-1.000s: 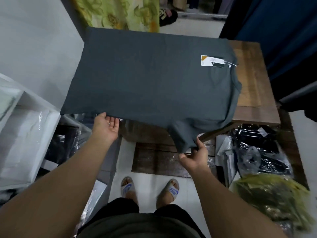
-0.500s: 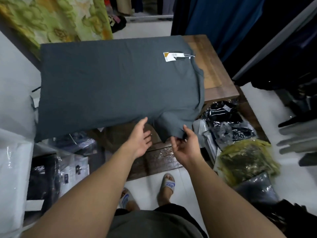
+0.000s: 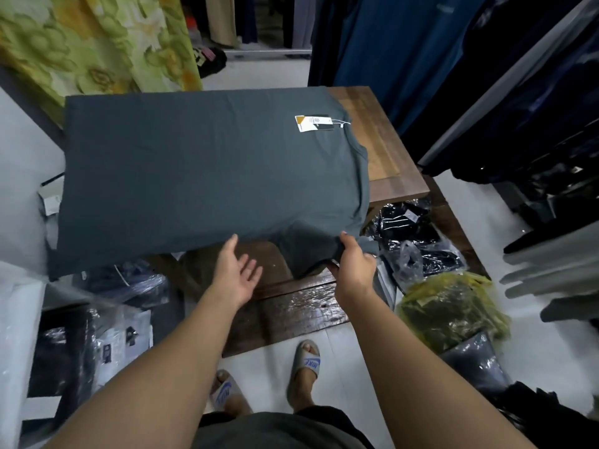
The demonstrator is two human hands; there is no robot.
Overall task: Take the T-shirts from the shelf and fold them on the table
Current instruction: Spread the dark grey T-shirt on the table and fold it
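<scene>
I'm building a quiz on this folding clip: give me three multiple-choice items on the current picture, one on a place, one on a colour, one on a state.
1. Where does the paper tag lie?
A. on the T-shirt, near its collar
B. on the floor
C. in the left hand

2. What colour is the T-shirt spread on the wooden table?
A. white
B. dark grey
C. red

3. What is the right hand doing?
A. hanging idle
B. resting flat on the table
C. gripping the sleeve that hangs off the table's near edge

Answers: 1 A, the tag sits on the fabric by the neckline. 2 B, the cloth is uniformly dark grey. 3 C, its fingers curl round the sleeve, while the left hand is open beside it.
</scene>
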